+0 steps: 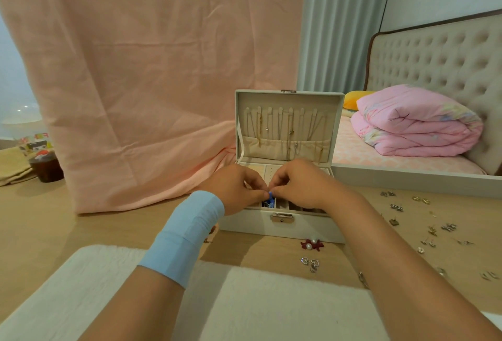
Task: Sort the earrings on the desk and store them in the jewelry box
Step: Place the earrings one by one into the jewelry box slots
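Observation:
A white jewelry box (282, 225) stands open on the wooden desk, with necklaces hanging inside its raised lid (288, 126). Both my hands hover over its front compartments. My left hand (236, 191) and my right hand (298, 185) meet fingertip to fingertip and pinch a small blue earring (270, 194) between them. More blue pieces lie in the compartment just below. Loose earrings lie on the desk: a red pair with pearls (312, 244), a silver heart pair (310, 262), and several small ones (423, 223) scattered to the right.
A fluffy white mat (271, 305) covers the desk's near edge under my forearms. Pink cloth (152, 82) hangs behind the box on the left. A dark cup (46, 168) sits far left. A bed with a folded pink quilt (415, 128) is at the right.

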Available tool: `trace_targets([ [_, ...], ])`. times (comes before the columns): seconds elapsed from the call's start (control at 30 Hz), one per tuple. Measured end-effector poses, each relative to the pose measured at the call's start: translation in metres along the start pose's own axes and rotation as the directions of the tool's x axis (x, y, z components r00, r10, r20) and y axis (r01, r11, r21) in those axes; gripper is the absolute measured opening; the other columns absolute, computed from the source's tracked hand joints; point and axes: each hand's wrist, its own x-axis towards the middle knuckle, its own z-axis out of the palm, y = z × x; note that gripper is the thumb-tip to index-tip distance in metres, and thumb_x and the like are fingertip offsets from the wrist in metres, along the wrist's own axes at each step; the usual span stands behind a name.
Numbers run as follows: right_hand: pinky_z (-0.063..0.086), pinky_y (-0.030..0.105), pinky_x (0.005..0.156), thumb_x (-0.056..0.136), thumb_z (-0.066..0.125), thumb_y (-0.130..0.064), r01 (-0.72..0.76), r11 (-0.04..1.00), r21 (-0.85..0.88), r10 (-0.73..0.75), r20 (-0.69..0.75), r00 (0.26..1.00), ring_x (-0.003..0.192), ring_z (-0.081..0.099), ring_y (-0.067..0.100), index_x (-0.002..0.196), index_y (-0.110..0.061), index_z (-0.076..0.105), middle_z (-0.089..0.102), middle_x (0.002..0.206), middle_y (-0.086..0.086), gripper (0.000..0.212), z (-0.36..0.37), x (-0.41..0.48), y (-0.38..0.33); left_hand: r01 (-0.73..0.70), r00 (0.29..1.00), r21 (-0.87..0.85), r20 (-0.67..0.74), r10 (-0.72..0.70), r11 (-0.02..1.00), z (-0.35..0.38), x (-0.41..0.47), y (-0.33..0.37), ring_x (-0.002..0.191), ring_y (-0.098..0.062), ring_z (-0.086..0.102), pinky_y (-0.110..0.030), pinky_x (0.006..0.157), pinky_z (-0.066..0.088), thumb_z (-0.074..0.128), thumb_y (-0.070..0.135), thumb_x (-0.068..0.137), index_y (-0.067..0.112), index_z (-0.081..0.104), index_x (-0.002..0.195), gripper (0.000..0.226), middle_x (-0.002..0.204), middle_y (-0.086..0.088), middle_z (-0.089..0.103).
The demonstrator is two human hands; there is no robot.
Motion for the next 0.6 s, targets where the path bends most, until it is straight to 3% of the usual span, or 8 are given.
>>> trace_targets([
  [0.13,0.052,0.024,0.075,0.096,0.065,-0.022,0.013,1.000,0.008,-0.014,0.091,0.996,0.085,0.065,0.002,0.098,-0.030,0.080,0.073,0.090,-0.015,0.017,-0.011,-0.003,0.002,0.038,0.999,0.024,-0.016,-0.038,0.999,0.008,0.003,0.003,0.074,-0.004,0.064,-0.035,0.080,0.058,0.073,0.039,0.083,0.032,0.076,0.083,0.007,0.076,0.013,0.071],
  [0.2,0.052,0.024,0.080,0.095,0.065,-0.023,0.030,0.999,0.030,-0.032,0.050,0.998,0.092,0.065,0.002,0.099,-0.030,0.080,0.073,0.096,-0.014,0.017,-0.015,-0.004,0.002,0.039,0.999,0.050,-0.003,-0.039,0.998,0.006,0.002,0.003,0.078,-0.002,0.064,-0.033,0.081,0.057,0.072,0.039,0.084,0.035,0.077,0.088,0.008,0.081,0.015,0.071],
  [0.37,0.061,0.034,0.078,0.088,0.075,-0.031,0.038,0.997,0.061,-0.040,0.038,0.998,0.080,0.070,0.007,0.080,-0.031,0.080,0.075,0.080,-0.013,0.009,-0.009,-0.004,-0.002,0.042,0.995,0.019,-0.093,-0.040,0.999,0.007,0.003,-0.001,0.078,-0.002,0.062,-0.033,0.080,0.057,0.072,0.039,0.083,0.033,0.067,0.089,0.010,0.083,0.017,0.067],
  [0.43,0.062,0.038,0.075,0.088,0.076,-0.033,0.032,0.999,0.032,-0.033,0.035,0.999,0.076,0.070,0.009,0.078,-0.030,0.080,0.074,0.075,-0.014,0.012,-0.005,-0.003,-0.002,0.033,0.998,-0.010,-0.059,-0.033,0.999,0.005,0.003,-0.003,0.079,-0.003,0.063,-0.034,0.083,0.057,0.073,0.035,0.083,0.034,0.065,0.090,0.010,0.084,0.017,0.067],
  [0.6,0.059,0.034,0.078,0.092,0.065,-0.022,0.050,0.998,0.041,-0.051,0.007,0.999,0.084,0.068,0.009,0.083,-0.034,0.076,0.074,0.089,-0.010,0.018,-0.011,-0.005,-0.003,-0.010,1.000,-0.064,0.012,0.011,0.998,-0.003,0.000,-0.008,0.077,-0.002,0.064,-0.027,0.082,0.055,0.068,0.026,0.089,0.038,0.072,0.088,0.013,0.084,0.016,0.069],
])
